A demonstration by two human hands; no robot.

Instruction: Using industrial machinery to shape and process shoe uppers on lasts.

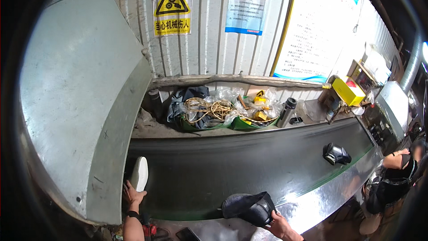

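Observation:
At the left end of the dark conveyor belt (pixel 191 174), beside the big grey metal hood, a shoe with a white sole (pixel 141 173) stands on edge, sole facing right. My left hand (pixel 133 194) grips its lower end, thumb toward the sole; the other fingers are partly hidden. Over the belt's near edge, my right hand (pixel 281 227) is closed on one end of a black shoe (pixel 249 209), whose other end points left. Farther right on the belt lies another black shoe (pixel 336 153), apart from both hands.
The grey hood (pixel 80 85) walls off the left side. Behind the belt, a ledge carries coiled rope (pixel 214 107), plastic bags, a thermos (pixel 287 110) and a yellow box (pixel 348 90). A shiny metal edge (pixel 330 187) runs along the front. Another person (pixel 394 174) is at the far right.

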